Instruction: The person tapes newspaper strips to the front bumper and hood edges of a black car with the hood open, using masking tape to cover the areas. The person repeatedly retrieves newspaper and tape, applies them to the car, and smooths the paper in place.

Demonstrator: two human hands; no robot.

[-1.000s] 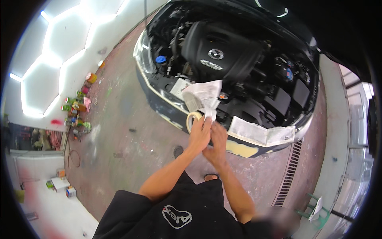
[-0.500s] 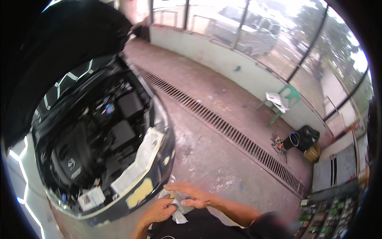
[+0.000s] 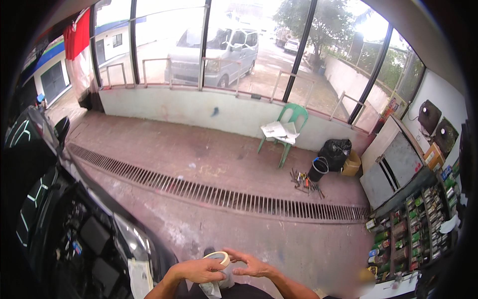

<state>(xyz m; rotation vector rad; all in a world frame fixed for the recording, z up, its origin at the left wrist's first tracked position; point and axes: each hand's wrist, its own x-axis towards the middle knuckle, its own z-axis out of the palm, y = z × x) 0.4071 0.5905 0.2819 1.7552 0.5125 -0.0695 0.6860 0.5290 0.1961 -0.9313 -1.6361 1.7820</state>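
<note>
My left hand (image 3: 198,270) is closed on a roll of cream masking tape (image 3: 225,258), low in the middle of the view. Beneath that hand hangs a crumpled whitish sheet (image 3: 211,290); whether the same fingers pinch it is hidden. To the right of the roll, my right hand (image 3: 253,265) has its fingers and thumb apart, with the fingertips close to the tape's rim. Left of my hands stands a dark car (image 3: 142,236) with its engine bay exposed. A strip of masking paper (image 3: 140,279) lies along its front edge.
A floor grate (image 3: 214,195) crosses ahead. Beyond it are a green chair (image 3: 295,115) holding papers, scattered tools (image 3: 304,182), a black bucket (image 3: 317,170) and a black bag (image 3: 334,152). At right stand a grey cabinet (image 3: 393,167) and a rack of cans (image 3: 413,229).
My view has swung right, away from the engine bay. Both hands were together at the crumpled sheet; now the tape roll shows plainly in my left hand, and my right hand has spread apart from it.
</note>
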